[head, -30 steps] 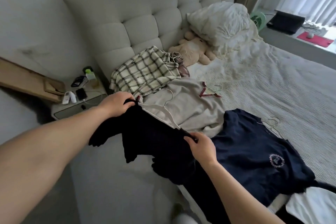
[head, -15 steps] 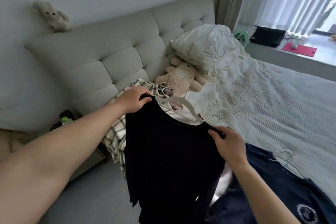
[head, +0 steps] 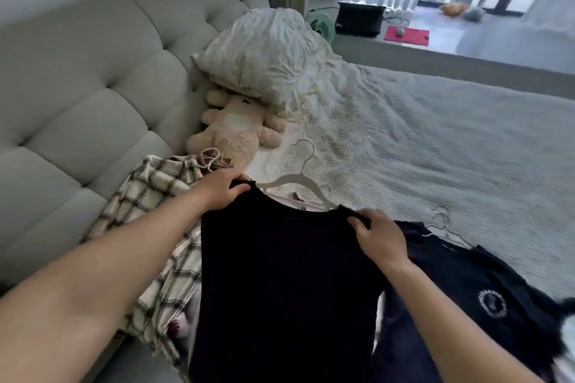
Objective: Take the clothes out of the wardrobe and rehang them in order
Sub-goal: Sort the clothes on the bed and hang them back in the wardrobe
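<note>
- While both hands are holding the black top (head: 280,283) up over the bed edge, the task is sitting mid-way: clothes are out of the wardrobe, rehanging is not showing as done.
- left hand (head: 222,193) is pinching one shoulder of the black top, fingers curled round the fabric.
- right hand (head: 378,235) is gripping the other shoulder, fingers (head: 357,222) curled over the seam.
- white hanger (head: 295,185) is sitting inside the neckline, hook sticking up; black top is looking mounted on it, ready to carry.
- Wardrobe is not appearing in view, so I cannot tell how many pieces are already back on the rail.
- Lying on the bed (head: 435,149) and waiting: plaid shirt (head: 155,227) by the headboard, navy shirt (head: 466,283) with a round logo beside the right arm, its wire hanger (head: 443,224) just past the collar.
- A pale garment is peeking out under the black top; type is unclear.
- Judging from that: at least three pieces are left, ordering step is not started as far as is showing.
- Stuffed bear (head: 233,130) and pillow (head: 264,53) are lying near the pile, not part of the job.
</note>
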